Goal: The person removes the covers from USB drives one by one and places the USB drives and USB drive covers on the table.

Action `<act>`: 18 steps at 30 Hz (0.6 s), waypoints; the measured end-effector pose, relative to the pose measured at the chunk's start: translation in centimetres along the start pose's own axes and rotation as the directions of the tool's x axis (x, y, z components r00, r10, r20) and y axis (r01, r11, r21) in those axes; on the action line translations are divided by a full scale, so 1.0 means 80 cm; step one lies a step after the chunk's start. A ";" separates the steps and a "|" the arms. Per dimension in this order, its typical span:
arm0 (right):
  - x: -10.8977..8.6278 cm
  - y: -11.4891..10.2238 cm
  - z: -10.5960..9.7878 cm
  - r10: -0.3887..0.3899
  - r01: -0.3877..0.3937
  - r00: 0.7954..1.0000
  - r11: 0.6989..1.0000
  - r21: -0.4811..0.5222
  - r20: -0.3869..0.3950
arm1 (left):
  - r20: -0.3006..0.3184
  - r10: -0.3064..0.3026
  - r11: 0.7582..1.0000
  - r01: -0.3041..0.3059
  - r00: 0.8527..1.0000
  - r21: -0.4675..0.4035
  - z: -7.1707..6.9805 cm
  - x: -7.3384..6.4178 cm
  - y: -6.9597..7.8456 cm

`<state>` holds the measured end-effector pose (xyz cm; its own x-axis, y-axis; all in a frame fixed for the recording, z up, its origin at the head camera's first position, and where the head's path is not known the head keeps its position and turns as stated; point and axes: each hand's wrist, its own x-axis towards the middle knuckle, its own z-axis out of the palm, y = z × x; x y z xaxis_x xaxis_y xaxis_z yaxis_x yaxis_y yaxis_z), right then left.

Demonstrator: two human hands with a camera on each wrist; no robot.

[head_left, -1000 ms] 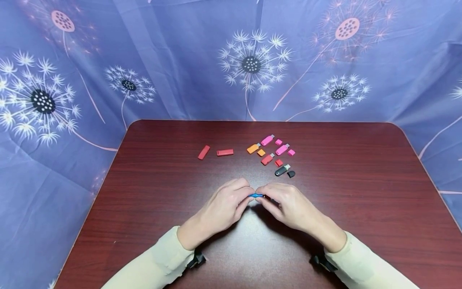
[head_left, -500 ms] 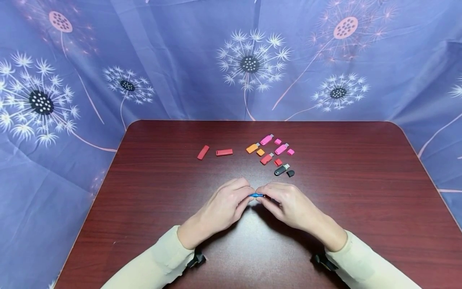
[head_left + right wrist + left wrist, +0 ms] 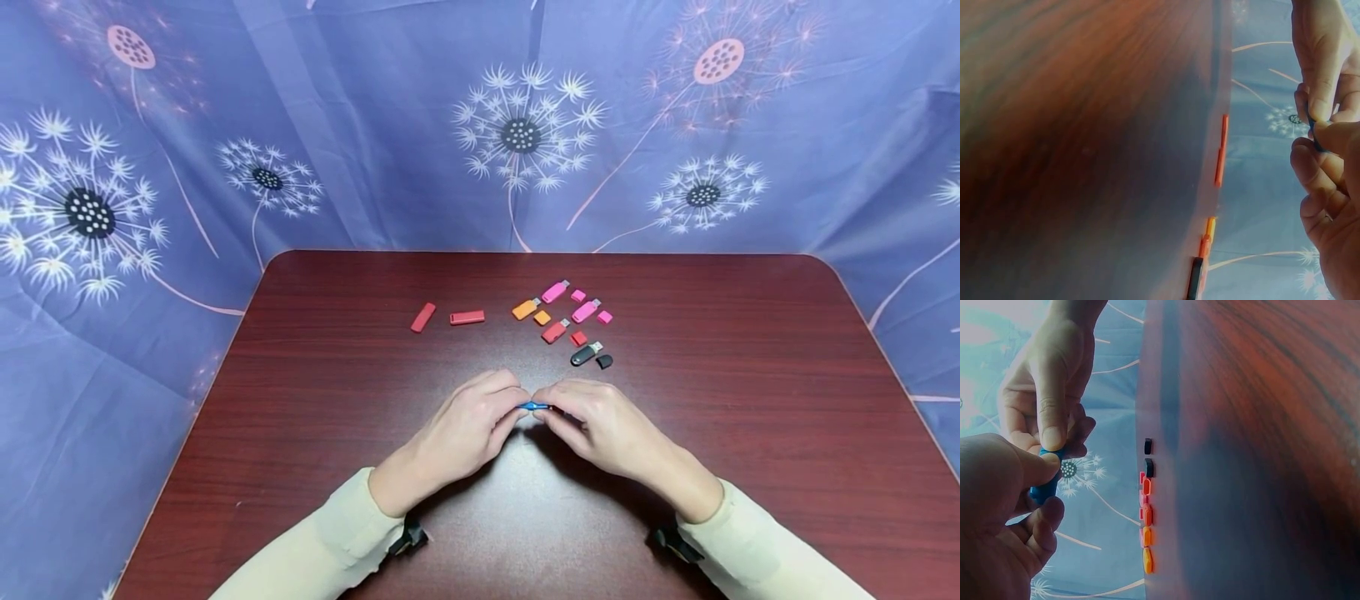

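Both hands meet at a small blue USB stick (image 3: 532, 406), held above the near middle of the table. My left hand (image 3: 471, 421) pinches its left end between thumb and fingers; my right hand (image 3: 609, 423) pinches the right end the same way. In the left wrist view, the left thumb presses on the blue body (image 3: 1046, 489) and the right thumb sits just beyond it. Only a dark blue sliver (image 3: 1315, 139) shows in the right wrist view. The fingers hide most of the stick, and a pale spot shows near its middle in the head view.
Beyond the hands lie uncapped USB sticks with their caps beside them: pink (image 3: 555, 292), another pink (image 3: 586, 311), orange (image 3: 526, 309), red (image 3: 555, 332) and black (image 3: 585, 354). Further left are two red sticks, one slanted (image 3: 423, 317), one level (image 3: 467, 317). A patterned curtain (image 3: 390, 125) backs the table.
Both hands keep almost the same place and hold on the blue USB stick. A small pale spot now shows at its middle. The loose sticks and caps have not moved.
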<state>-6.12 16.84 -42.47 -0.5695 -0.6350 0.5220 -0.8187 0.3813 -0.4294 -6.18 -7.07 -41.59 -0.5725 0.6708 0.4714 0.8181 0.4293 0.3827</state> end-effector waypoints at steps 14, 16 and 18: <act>-0.001 0.001 0.000 0.002 -0.002 1.000 1.000 0.002 0.002 | 0.005 -0.001 1.000 0.001 1.000 -0.001 0.001 -0.001 -0.002; -0.001 0.001 -0.001 0.011 -0.011 1.000 1.000 0.002 0.008 | 0.006 -0.004 1.000 0.004 1.000 -0.002 0.001 -0.002 -0.002; -0.001 0.001 -0.001 0.015 -0.015 1.000 1.000 0.003 0.012 | 0.006 -0.006 1.000 0.006 1.000 -0.004 0.001 -0.002 -0.002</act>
<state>-6.13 16.99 -42.50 -0.5809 -0.6373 0.5064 -0.8097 0.3889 -0.4394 -6.22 -7.18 -41.76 -0.5772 0.6716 0.4645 0.8143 0.4310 0.3887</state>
